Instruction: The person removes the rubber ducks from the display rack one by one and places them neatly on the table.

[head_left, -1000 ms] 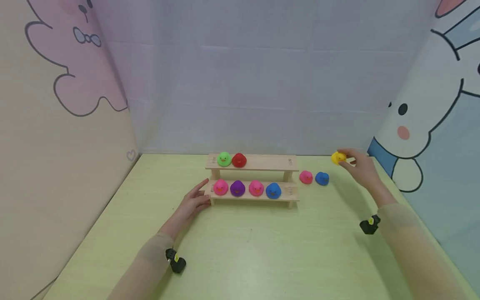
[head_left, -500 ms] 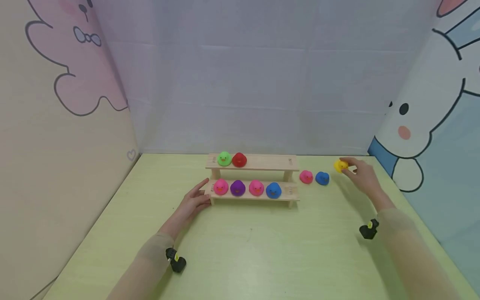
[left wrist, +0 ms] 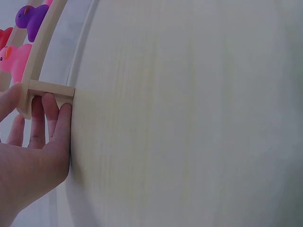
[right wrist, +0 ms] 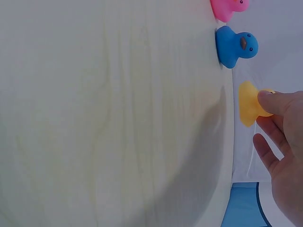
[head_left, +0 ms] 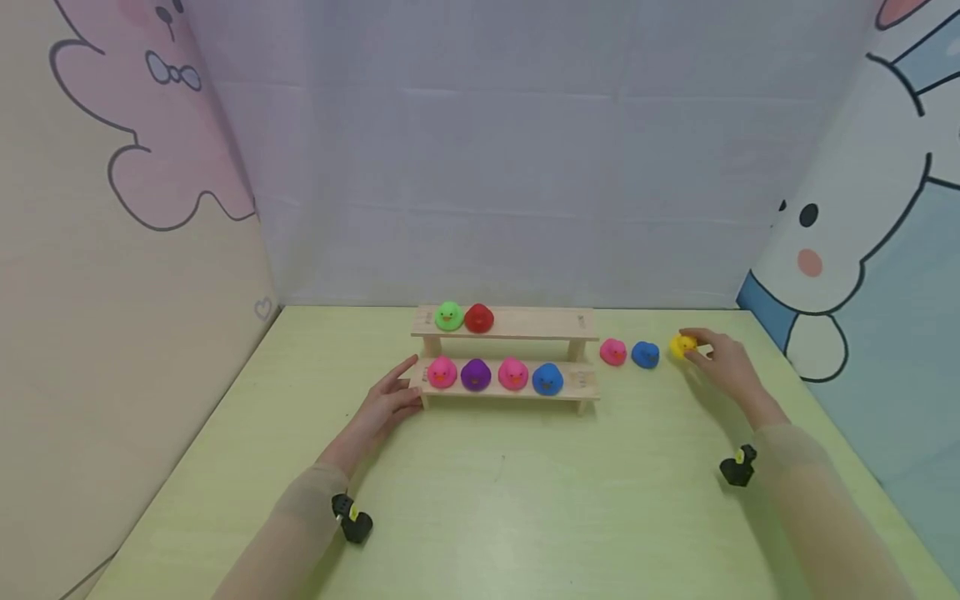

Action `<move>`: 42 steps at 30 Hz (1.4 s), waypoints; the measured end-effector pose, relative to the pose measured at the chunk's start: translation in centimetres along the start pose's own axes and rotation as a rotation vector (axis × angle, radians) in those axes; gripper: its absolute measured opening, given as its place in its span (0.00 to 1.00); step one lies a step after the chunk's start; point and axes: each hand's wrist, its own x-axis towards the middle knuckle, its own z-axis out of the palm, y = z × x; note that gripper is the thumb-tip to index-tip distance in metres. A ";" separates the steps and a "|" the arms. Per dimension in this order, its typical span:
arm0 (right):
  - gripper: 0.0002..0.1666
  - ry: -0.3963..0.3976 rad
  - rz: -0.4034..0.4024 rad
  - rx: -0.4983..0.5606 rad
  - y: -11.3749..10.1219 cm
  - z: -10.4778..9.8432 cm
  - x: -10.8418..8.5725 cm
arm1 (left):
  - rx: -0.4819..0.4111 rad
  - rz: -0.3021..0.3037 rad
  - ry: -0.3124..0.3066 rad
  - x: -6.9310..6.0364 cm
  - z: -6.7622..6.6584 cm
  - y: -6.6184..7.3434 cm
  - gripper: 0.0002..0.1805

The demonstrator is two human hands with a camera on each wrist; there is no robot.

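My right hand (head_left: pixel 724 364) pinches a yellow rubber duck (head_left: pixel 682 346) between thumb and fingers. In the right wrist view the yellow duck (right wrist: pixel 248 104) looks raised above the tabletop, beside a blue rubber duck (right wrist: pixel 235 46). My left hand (head_left: pixel 378 408) holds the left end of a two-tier wooden stand (head_left: pixel 536 323); the left wrist view has its thumb by the plank's end and fingertips against the leg. On the upper tier sit a green duck (head_left: pixel 448 316) and a red duck (head_left: pixel 478 317). The lower tier bears pink (head_left: pixel 442 372), purple (head_left: pixel 476 375), pink (head_left: pixel 513 374) and blue (head_left: pixel 547 379) ducks.
Right of the stand, a pink duck (head_left: pixel 612 352) and a blue duck (head_left: pixel 645 355) rest on the pale table (head_left: pixel 495 500). A light cloth wall (head_left: pixel 510 183) rises behind the table, with printed panels on both sides.
My right hand has brought the yellow duck down and toward me, closer to level with the loose pink and blue ducks. My left hand and the stand have stayed in place.
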 end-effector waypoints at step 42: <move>0.26 -0.103 0.086 0.003 0.4 0.9 -0.6 | 0.014 0.026 -0.009 0.5 -0.3 -0.4 0.37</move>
